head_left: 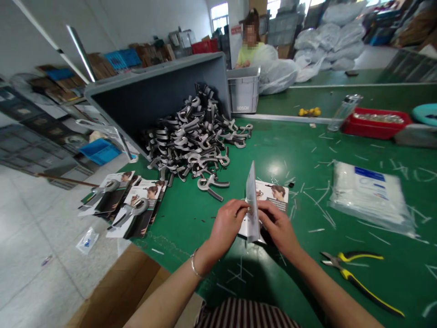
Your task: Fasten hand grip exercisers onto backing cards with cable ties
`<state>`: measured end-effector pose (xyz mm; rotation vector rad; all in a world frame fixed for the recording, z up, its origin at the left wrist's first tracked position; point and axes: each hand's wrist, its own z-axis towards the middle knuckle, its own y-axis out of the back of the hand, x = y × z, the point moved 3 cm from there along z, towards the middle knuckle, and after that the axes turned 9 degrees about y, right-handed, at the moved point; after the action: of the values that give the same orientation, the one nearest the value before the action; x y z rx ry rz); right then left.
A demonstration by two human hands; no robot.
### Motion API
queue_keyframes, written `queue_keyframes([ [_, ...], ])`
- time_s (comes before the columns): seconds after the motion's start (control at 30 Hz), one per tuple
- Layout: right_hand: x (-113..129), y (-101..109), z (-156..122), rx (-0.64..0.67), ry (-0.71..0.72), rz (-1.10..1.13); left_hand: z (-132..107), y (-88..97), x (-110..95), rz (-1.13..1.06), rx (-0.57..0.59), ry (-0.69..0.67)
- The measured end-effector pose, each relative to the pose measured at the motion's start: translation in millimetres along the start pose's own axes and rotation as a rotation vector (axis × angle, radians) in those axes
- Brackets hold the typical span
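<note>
Both my hands hold a printed packaging card [253, 200] stood on edge over the green table [293, 155]. My left hand [227, 225] pinches its left face, fingers closed. My right hand [278, 225] grips the card from the right, fingers curled behind it. A further printed card [275, 191] lies flat just beyond my right hand. A heap of grey spring clamps [194, 136] spills from a tipped grey bin [153, 91] ahead on the left. One loose clamp [211, 184] lies nearest my hands.
Finished cards with clamps [126, 205] lie fanned at the table's left edge. A bag of white cable ties [370, 193] lies right, yellow-handled cutters [358, 273] near right. A red tray [375, 123] and grey crate [244, 93] stand behind. Another person [251, 45] sits far back.
</note>
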<state>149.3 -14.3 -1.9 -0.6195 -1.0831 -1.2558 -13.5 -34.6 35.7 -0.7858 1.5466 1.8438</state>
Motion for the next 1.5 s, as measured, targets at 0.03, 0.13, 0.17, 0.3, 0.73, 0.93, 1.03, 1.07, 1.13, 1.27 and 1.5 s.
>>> queue_keyframes([
  [0.03, -2, 2, 0, -0.013, -0.012, 0.028, 0, -2.2, 0, -0.005, -0.002, -0.003],
  [0.13, -10, 5, -1, -0.033, -0.055, 0.111, 2, -8.5, 2, -0.014, -0.002, -0.010],
  [0.17, -12, 6, -1, -0.030, -0.068, 0.125, 3, -9.8, 2, -0.017, -0.001, -0.013],
  [0.3, -14, 9, 2, -0.039, -0.061, 0.053, 10, -9.1, 0, -0.013, -0.010, -0.025],
  [0.73, -8, 15, 18, 0.032, -0.064, -0.071, 28, -4.1, -2, -0.003, 0.131, 0.059],
  [0.93, -10, 14, 17, 0.068, -0.119, -0.014, 27, -1.3, 0, -0.008, 0.175, 0.092],
  [1.03, -6, 14, 19, 0.109, -0.103, -0.008, 29, 5.9, -7, 0.141, 0.214, 0.054],
  [1.07, -4, 14, 20, 0.124, -0.075, -0.020, 29, 8.3, -9, 0.200, 0.229, 0.030],
  [1.13, 2, 14, 24, 0.147, -0.019, -0.052, 30, 12.2, -14, 0.307, 0.266, -0.027],
  [1.27, 3, 8, 29, 0.203, -0.083, 0.049, 28, 17.8, -18, 0.487, 0.310, -0.080],
  [1.5, -15, -4, 29, 0.191, -0.224, 0.237, 21, 21.3, -14, 0.455, 0.341, -0.175],
])
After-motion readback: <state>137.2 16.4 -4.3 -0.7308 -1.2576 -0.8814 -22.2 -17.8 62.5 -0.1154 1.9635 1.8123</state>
